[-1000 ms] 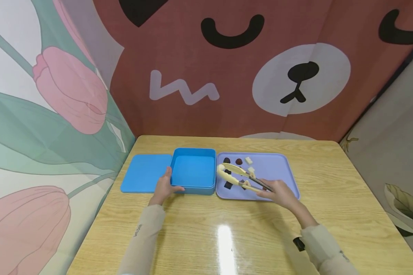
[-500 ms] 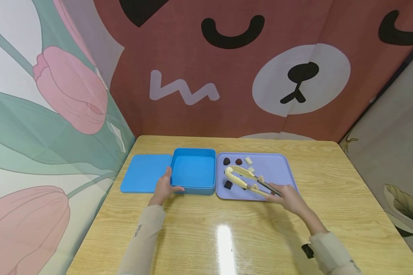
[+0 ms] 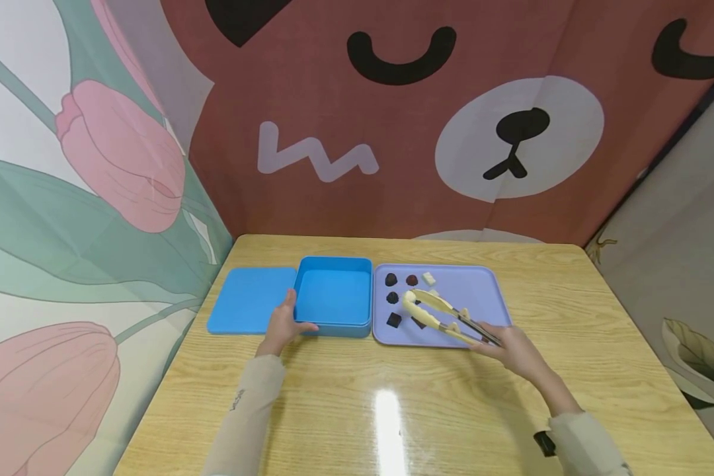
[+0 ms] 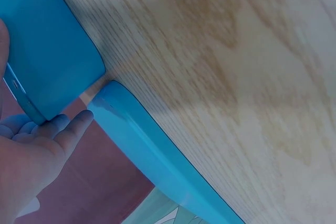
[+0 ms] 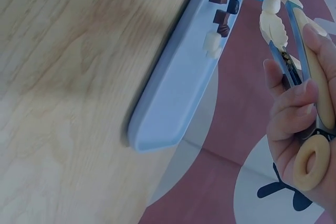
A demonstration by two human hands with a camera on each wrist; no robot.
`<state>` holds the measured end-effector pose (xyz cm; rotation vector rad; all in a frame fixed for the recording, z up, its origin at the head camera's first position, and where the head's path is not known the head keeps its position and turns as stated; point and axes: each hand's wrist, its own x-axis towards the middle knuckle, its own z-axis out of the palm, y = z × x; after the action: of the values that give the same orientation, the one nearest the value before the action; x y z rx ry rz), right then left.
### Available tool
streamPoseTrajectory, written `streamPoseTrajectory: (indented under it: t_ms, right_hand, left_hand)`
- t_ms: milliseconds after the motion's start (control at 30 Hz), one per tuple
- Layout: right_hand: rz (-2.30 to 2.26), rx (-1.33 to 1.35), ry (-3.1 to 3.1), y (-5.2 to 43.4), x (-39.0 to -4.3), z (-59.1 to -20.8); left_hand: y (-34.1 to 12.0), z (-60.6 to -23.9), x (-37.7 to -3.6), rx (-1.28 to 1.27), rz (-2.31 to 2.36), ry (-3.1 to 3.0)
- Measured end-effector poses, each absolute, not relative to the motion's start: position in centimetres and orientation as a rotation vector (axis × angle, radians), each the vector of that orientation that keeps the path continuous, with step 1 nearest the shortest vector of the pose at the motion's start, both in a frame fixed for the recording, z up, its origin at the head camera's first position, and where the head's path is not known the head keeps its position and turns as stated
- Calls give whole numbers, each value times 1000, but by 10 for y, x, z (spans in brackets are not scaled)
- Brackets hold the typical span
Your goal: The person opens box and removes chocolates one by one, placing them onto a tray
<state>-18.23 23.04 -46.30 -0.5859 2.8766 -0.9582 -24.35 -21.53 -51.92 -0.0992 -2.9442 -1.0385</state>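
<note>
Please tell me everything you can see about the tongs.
The tongs have two cream-coloured arms, plastic or silicone by the look, with metal along their rear part and a cream ring at the handle end. The tips are scalloped and stand slightly apart, holding nothing. The right hand grips the handle end, fingers curled round both arms. The tongs slant over the lilac tray, tips pointing left near the small chocolates; whether the tips touch the tray cannot be told.
</note>
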Motion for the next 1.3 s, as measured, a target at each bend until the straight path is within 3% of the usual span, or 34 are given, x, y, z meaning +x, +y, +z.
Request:
streamPoseTrajectory:
  t_ms: [1300]
  right_hand:
    - [-861,-529,2939,272,-166,-479]
  left_hand:
    - [-216,-517,-243,-118,-1028,-2951]
